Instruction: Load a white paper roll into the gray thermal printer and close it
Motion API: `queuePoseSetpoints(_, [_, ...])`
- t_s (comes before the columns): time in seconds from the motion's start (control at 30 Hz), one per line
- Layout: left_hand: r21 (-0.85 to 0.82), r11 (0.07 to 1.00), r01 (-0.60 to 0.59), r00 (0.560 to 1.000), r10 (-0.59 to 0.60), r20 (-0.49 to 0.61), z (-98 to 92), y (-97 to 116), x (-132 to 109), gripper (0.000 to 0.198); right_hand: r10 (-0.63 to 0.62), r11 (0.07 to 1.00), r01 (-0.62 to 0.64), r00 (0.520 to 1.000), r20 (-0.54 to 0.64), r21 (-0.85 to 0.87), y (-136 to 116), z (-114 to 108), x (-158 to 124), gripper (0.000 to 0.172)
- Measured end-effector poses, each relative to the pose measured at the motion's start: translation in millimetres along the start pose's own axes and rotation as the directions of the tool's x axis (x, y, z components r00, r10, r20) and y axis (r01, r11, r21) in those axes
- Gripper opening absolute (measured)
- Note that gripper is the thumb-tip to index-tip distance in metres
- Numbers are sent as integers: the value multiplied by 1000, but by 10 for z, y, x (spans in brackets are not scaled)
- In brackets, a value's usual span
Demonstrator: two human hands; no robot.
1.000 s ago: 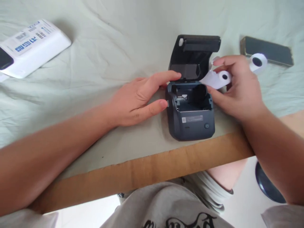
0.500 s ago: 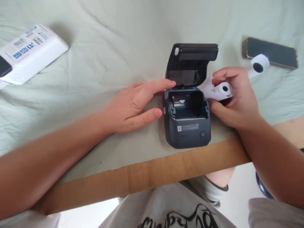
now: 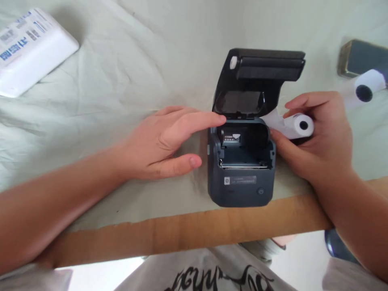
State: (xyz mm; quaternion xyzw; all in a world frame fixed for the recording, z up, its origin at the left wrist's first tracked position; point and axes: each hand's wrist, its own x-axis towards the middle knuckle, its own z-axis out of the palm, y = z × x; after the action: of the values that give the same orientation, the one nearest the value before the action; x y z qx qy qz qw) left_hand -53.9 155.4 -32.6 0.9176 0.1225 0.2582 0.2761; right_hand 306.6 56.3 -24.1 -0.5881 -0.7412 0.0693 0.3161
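Note:
A dark blue-grey label printer (image 3: 241, 190) stands near the table's front edge, its black lid (image 3: 260, 60) tilted up and back. Inside its bay a small printed label and a thin metal bar are visible. My left hand (image 3: 169, 141) lies open beside it, the index fingertip at the hinge corner and the thumb apart from the casing. At the printer's right side, my right hand (image 3: 321, 133) curls around a small white paper roll (image 3: 303, 124), a loose flap of paper reaching toward the hinge. The right thumb tip is at the casing; the other fingers are partly hidden.
Another white paper roll (image 3: 363, 91) lies to the right, in front of a dark rectangular block (image 3: 365, 58). A white box with a shipping label (image 3: 42, 52) is at the upper left. A brown strip (image 3: 182, 230) runs along the front edge of the cloth-covered table (image 3: 145, 48).
The view has come closer, so the printer looks larger and the side objects sit nearer the frame's edges. My hands keep nearly the same places around the printer; the left thumb is slightly farther from it.

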Motion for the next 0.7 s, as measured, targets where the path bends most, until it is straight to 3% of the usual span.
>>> queuePoseSetpoints(0.1, [25,998,-50,997,49,57,-42,-77,24,59,42,999,-42,999,-4,-22,-75,-19,3,41])
queuePoseSetpoints(0.2, [-17,978,-208,974,208,94,-82,-157,41,80,55,998,-55,999,-5,-21,-82,-24,21,42])
queuePoseSetpoints(0.33, [-9,997,-78,993,79,91,-80,-137,40,71,-4,1000,4,1000,-20,8,11,-6,48,45])
queuePoseSetpoints(0.47, [-69,998,17,990,-7,137,-78,-106,58,79,14,1000,-14,1000,-5,21,52,-6,41,52])
queuePoseSetpoints(0.57, [-85,996,13,992,-2,126,-72,-125,85,85,69,998,-69,998,0,12,-13,-30,31,51])
queuePoseSetpoints(0.7, [-62,998,-15,993,22,117,-49,-67,107,85,57,995,-58,998,18,81,-76,-49,60,66])
